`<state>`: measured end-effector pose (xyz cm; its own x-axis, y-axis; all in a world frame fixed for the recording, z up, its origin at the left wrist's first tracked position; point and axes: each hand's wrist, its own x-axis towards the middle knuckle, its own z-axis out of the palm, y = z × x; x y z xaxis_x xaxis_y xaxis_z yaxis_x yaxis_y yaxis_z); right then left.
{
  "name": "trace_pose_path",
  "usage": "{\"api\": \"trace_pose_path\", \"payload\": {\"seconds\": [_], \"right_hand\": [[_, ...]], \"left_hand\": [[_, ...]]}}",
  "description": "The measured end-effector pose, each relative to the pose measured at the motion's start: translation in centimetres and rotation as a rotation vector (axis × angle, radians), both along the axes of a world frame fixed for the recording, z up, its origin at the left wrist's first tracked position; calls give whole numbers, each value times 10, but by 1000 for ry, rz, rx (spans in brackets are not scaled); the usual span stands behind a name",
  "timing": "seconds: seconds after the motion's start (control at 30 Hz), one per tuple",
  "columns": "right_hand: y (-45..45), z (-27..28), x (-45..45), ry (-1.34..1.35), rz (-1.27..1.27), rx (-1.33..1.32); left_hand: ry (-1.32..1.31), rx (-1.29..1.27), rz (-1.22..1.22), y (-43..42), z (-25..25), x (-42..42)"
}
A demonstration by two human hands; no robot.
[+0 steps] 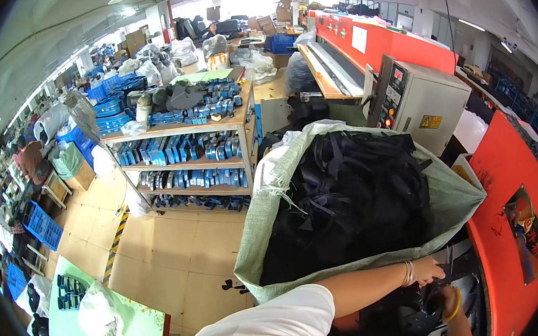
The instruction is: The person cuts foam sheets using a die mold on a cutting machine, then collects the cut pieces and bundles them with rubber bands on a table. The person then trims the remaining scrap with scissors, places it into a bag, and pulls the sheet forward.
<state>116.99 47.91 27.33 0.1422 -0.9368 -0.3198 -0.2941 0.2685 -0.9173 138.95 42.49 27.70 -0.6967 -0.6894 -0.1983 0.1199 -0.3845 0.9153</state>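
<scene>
My left hand [429, 270], with silvery bangles at the wrist, reaches across the front of a large woven sack. Its fingers are curled down onto a piece of black sheet material [451, 273]. Just below it is my right hand [450, 298], which wears a yellow band and is close to the same dark material; its fingers are mostly hidden. More black cut pieces [393, 318] lie under and beside both hands. The woven sack [252, 260] stands in front of me, filled with black strips and scraps [357, 205].
A red machine body [512, 209] rises close on my right. Behind the sack stands a grey control box [427, 97] with lit buttons. A wooden shelf [246, 128] with blue-edged cutting dies is at left centre, and a green-topped table [64, 324] at lower left.
</scene>
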Motion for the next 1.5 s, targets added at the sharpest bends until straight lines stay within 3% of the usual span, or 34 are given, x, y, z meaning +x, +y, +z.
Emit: {"api": "trace_pose_path", "payload": {"seconds": [0.1, 0.17, 0.27, 0.33, 0.4, 0.47, 0.5, 0.53, 0.57, 0.6, 0.63, 0.67, 0.73, 0.77, 0.8, 0.87, 0.9, 0.93, 0.97, 1.0, 1.03, 1.07, 1.13, 1.17, 1.2, 1.27, 1.37, 1.4, 1.43, 1.5], "right_hand": [[13, 4, -8, 329, -17, -111], [18, 24, -18, 291, 46, 25], [14, 20, -29, -73, 186, 195], [2, -2, -27, 21, 164, 130], [15, 12, -5, 98, 115, 118], [25, 25, -9, 157, 162, 133], [41, 47, -14, 193, 252, -33], [58, 77, -14, 345, 144, -139], [47, 89, -56, 84, 91, -23], [56, 119, -80, 257, 112, -373], [73, 160, -103, 264, 34, -590], [91, 202, -126, 295, -55, -805], [109, 277, -215, 480, -274, -784], [118, 304, -266, 668, -379, -844], [123, 329, -313, 934, -472, -845], [125, 362, -410, 1677, -532, -522], [130, 370, -441, 1921, -480, -317], [135, 372, -461, 2055, -422, -169], [156, 371, -454, 1803, -689, -309], [162, 371, -453, 1825, -651, -324], [150, 361, -481, 1764, -750, -344], [133, 336, -524, 1665, -794, -721], [152, 298, -510, 1518, -728, -1183], [192, 274, -429, 1366, -693, -1331], [221, 239, -365, 1135, -567, -1275], [289, 142, -277, 765, -300, -839], [382, 18, -178, 506, 129, -432], [414, 18, -124, 278, 138, -168], [426, 0, -85, 101, 236, -145], [435, -31, -10, 300, 546, -328]], "left_hand": [[-69, -69, 3, 9, -5, 1], [-118, -144, -8, 22, -5, -3], [-58, -44, 10, 31, -11, -13], [24, 30, 45, 34, -14, -9], [73, 27, 17, 44, -4, 6], [57, -32, -29, 68, 15, 27], [21, -150, 31, 77, 16, 39], [-48, -318, 192, 87, 5, 47], [-173, -475, 224, 99, -2, 66], [-595, -746, 203, 99, -24, 88], [-819, -858, 270, 114, -50, 108], [-999, -762, 386, 142, -53, 124], [-896, -796, 655, 183, -76, 144], [-727, -646, 693, 198, -84, 149], [-717, -633, 743, 218, -95, 150], [-708, -615, 800, 256, -97, 135], [-404, -370, 904, 276, -99, 121], [-96, -122, 982, 295, -104, 108], [-95, -122, 980, 314, -123, 97], [-144, 51, 1092, 330, -149, 89], [-173, 130, 1135, 340, -147, 87], [-198, 211, 1178, 350, -145, 85], [133, 238, 912, 388, -102, 75], [128, 251, 871, 396, -96, 75], [82, 303, 800, 405, -93, 77], [80, 326, 682, 419, -102, 82], [142, 480, 630, 444, -95, 81], [150, 485, 613, 452, -108, 83], [78, 489, 642, 462, -90, 79], [82, 398, 633, 482, -108, 84]]}}
